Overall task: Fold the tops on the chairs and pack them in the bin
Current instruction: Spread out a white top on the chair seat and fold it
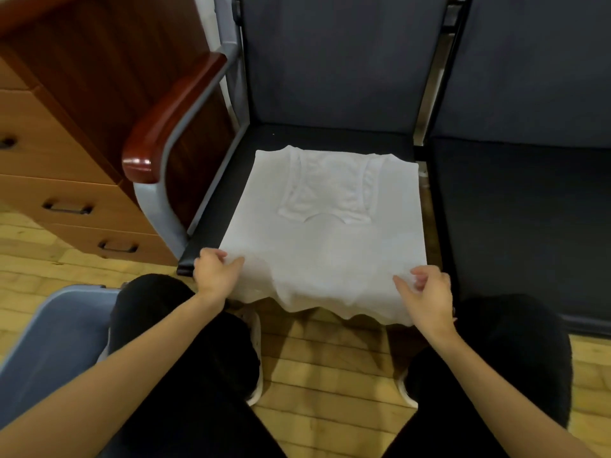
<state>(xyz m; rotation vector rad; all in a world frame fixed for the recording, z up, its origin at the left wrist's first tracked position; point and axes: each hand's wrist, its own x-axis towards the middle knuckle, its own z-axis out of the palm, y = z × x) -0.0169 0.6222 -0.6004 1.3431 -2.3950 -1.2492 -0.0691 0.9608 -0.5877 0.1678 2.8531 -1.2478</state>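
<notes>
One white top (330, 233) lies spread on the seat of the nearer of two dark chairs (330, 137), its hem hanging over the front edge. The left hand (216, 276) pinches the hem's left corner, the right hand (426, 295) the right corner. One grey bin (56, 342), outside the left grip, is cut off and partly hidden by a knee.
</notes>
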